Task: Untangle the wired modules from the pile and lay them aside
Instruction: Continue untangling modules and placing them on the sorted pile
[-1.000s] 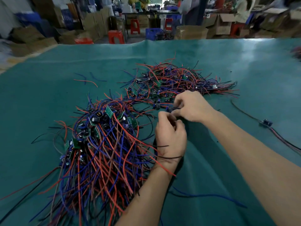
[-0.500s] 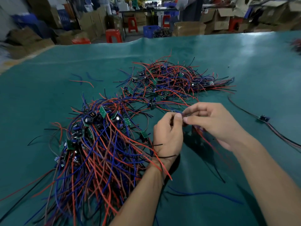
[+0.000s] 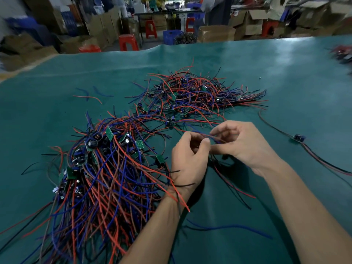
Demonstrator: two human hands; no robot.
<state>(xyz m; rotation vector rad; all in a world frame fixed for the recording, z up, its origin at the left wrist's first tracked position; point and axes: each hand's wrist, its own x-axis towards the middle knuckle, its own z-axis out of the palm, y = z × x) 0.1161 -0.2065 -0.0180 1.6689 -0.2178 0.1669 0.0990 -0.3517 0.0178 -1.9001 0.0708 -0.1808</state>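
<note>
A big tangled pile (image 3: 106, 174) of red, blue and black wires with small green circuit modules lies on the green table cover (image 3: 266, 69) at the left. A second, smaller tangle (image 3: 194, 94) sits further back in the middle. My left hand (image 3: 188, 159) and my right hand (image 3: 242, 143) meet just right of the big pile, both pinching the wires of one module (image 3: 211, 138). Its red and black leads (image 3: 232, 185) hang down below my hands. The module's board is hidden by my fingers.
One separated module (image 3: 299, 138) with long leads lies stretched out at the right. Loose wire offcuts (image 3: 91, 95) rest at the back left, and a blue wire (image 3: 228, 228) near the front. Beyond the table stand red stools (image 3: 128, 41) and cardboard boxes (image 3: 216, 33).
Both hands have drawn back from the far tangle toward me, lifting one module's wires out of it. The leads now dangle freely under my hands.
</note>
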